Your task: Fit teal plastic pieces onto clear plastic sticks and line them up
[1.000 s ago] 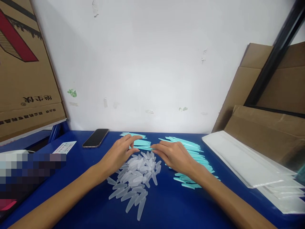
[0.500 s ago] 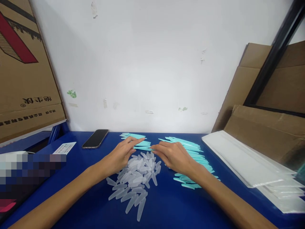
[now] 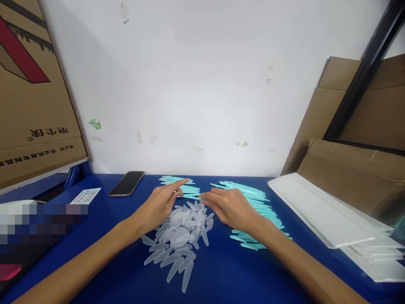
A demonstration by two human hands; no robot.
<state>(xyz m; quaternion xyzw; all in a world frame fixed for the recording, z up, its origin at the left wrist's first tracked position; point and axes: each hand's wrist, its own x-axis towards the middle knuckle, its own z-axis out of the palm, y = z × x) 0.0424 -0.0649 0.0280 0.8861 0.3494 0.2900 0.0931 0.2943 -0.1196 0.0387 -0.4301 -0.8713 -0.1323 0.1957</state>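
A slim turquoise plastic stick [image 3: 191,197] spans the gap between my two hands. My left hand [image 3: 161,202] has its thumb and a finger closed at the stick's left end, with the index finger stretched out above. My right hand [image 3: 230,206] pinches the right end between thumb and fingertips. Just below lies a heap of frosted, translucent tapered plastic pieces [image 3: 185,228]. More turquoise sticks [image 3: 191,188] lie in a row behind my left hand. A larger spread of turquoise sticks [image 3: 264,211] lies beside and partly under my right forearm.
A phone [image 3: 127,184] and a printed card [image 3: 86,196] lie at the left of the blue table [image 3: 215,274]. White plastic bags [image 3: 319,211] are stacked at the right by folded cardboard [image 3: 354,177]. A large carton [image 3: 38,101] stands left, and a white wall [image 3: 202,84] closes the back.
My left fingers have shifted slightly left, and the thumb has drawn in toward the finger at the stick's end. The right hand stays nearly in place.
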